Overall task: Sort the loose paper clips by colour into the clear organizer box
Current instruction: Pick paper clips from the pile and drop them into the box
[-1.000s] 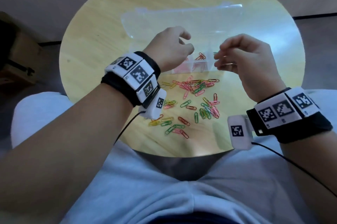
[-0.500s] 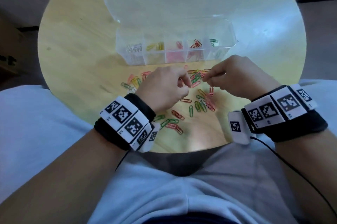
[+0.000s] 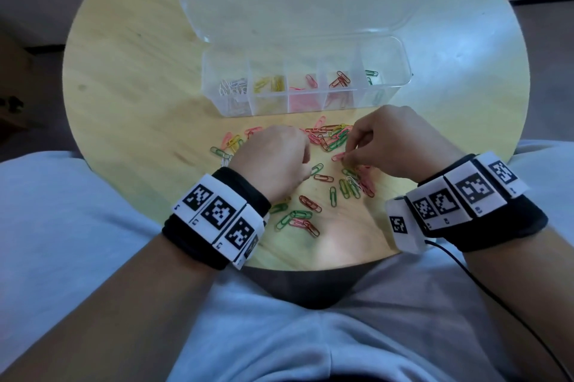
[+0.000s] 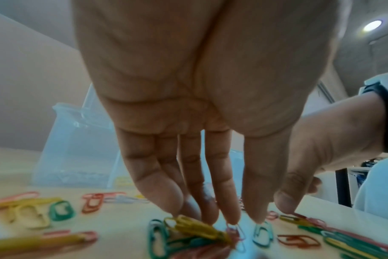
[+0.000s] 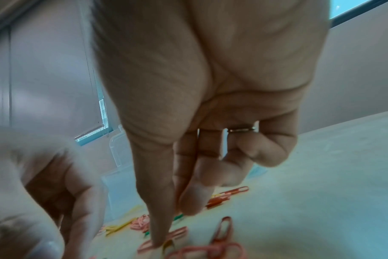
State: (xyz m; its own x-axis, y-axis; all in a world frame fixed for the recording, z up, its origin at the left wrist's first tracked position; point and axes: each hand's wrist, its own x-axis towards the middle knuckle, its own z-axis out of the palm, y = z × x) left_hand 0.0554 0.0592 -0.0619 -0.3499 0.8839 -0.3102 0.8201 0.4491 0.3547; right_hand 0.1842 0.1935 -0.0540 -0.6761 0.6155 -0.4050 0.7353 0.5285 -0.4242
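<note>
The clear organizer box (image 3: 400,83) stands open on the round wooden table (image 3: 130,77). Its compartments hold white, yellow, pink, red and green clips. Loose paper clips (image 3: 334,139) of mixed colours lie scattered in front of it. My left hand (image 3: 279,158) hovers over the pile's left part. In the left wrist view its straight fingers (image 4: 231,215) touch a yellow and pink tangle (image 4: 195,227). My right hand (image 3: 349,158) pinches a pink clip (image 3: 338,156) between thumb and forefinger, low on the table. The right wrist view shows those fingertips (image 5: 157,240) pressed on it.
The box's lid (image 3: 304,8) lies open behind it towards the table's far side. The table's near edge (image 3: 310,268) is just above my lap. A cable (image 3: 484,291) runs from the right wrist camera across my leg.
Both hands have come back from the box to the loose pile. The right hand moved slightly nearer and now pinches a pink clip; the left hand's fingers have dropped onto the clips.
</note>
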